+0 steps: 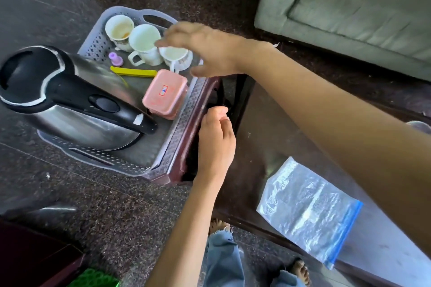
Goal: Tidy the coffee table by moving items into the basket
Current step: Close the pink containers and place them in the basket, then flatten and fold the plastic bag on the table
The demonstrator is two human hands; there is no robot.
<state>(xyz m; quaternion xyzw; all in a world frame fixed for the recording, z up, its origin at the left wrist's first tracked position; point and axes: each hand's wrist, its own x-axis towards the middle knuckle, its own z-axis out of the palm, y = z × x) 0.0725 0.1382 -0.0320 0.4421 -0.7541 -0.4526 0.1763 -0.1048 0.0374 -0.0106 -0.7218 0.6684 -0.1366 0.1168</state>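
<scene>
A grey perforated basket (172, 140) sits on a dark red stand to the left of the coffee table (256, 137). Inside it lie a steel kettle (70, 100), a pink lidded box (164, 93), a yellow clip (133, 72), a small purple piece (115, 58) and three white cups (143, 41). My right hand (205, 49) hovers with spread fingers just over the nearest cup (173, 53) and holds nothing. My left hand (217, 133) hangs loosely curled beside the basket's right rim, empty. A clear zip bag (307, 209) with a blue seal lies flat on the coffee table.
A grey-green sofa (349, 7) stands beyond the table at the upper right. Speckled dark floor surrounds the basket stand. My feet and jeans (224, 261) show below, by the table's near edge. A green object (98, 278) peeks in at the bottom left.
</scene>
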